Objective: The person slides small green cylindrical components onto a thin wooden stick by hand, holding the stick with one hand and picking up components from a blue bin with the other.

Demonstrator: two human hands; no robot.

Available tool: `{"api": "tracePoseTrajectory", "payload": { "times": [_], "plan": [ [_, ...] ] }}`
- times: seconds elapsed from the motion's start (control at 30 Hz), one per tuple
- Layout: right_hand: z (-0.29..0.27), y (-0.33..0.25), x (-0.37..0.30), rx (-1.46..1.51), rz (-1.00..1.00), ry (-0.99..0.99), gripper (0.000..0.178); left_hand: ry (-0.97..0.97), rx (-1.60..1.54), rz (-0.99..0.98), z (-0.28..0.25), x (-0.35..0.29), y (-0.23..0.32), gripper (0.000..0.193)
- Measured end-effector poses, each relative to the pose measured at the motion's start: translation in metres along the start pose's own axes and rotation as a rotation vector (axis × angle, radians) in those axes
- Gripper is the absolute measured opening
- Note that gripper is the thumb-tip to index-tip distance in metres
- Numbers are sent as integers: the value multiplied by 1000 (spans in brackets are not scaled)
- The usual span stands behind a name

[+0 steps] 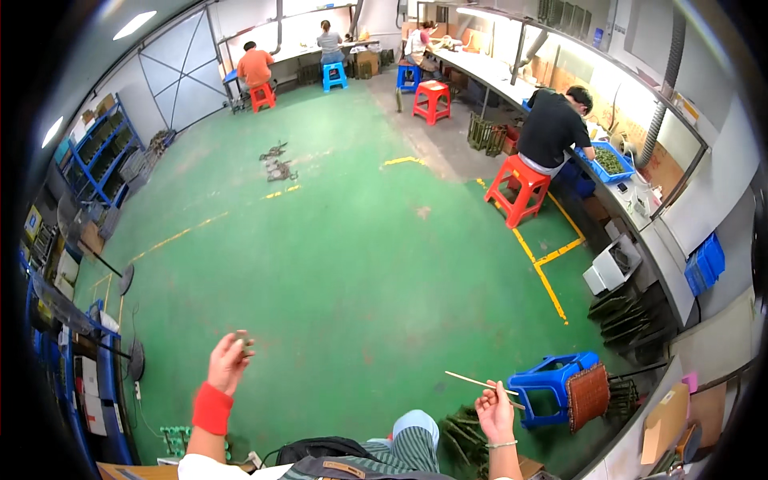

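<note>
My left hand (228, 364), with a red band round the wrist, is raised at the lower left. Its fingers are closed on a small greenish piece (242, 342), too small to name. At the lower right, my right hand (495, 414) pinches a thin pale wooden stick (472, 380) that points up and to the left. A short pale length also shows beside the palm; whether it is a second stick I cannot tell. The two hands are far apart, above the green floor (352, 264).
A tipped blue stool (552, 388) with a brown woven pad lies right of my right hand. Bundles of dark green strips (464, 440) are below it. On the right runs a long workbench (496, 76), where people sit on stools. Standing fans (128, 278) and shelves line the left.
</note>
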State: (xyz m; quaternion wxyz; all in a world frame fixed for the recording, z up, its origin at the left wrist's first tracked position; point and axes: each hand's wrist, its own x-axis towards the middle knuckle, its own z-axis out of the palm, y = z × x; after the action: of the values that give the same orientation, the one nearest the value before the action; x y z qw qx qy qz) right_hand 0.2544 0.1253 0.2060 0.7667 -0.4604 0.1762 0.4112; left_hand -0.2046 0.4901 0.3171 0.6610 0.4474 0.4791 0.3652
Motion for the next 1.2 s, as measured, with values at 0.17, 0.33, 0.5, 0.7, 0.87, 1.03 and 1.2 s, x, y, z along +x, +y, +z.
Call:
{"api": "tracePoseTrajectory", "payload": {
  "times": [0.17, 0.33, 0.5, 0.7, 0.87, 1.03, 1.2],
  "plan": [
    [45, -60, 46, 12, -156, -42, 33, -599, 155, 115, 220, 98, 55, 21],
    [42, -131, 119, 312, -269, 178, 32, -1285, -145, 402, 415, 168, 152, 30],
    [136, -165, 237, 441, -384, 197, 29, -1408, -110, 499, 481, 263, 224, 32],
    [458, -173, 401, 189, -105, -238, 29, -610, 51, 323, 369, 461, 224, 19],
    [689, -156, 485, -99, -115, -513, 31, -143, -6, 156, 254, 607, 190, 30],
    [813, -170, 565, -74, -128, -633, 29, -187, -51, 44, 313, 776, 249, 45],
    [936, -204, 666, -218, -366, -632, 27, -782, 34, 126, 421, 981, 313, 41]
  ]
}}
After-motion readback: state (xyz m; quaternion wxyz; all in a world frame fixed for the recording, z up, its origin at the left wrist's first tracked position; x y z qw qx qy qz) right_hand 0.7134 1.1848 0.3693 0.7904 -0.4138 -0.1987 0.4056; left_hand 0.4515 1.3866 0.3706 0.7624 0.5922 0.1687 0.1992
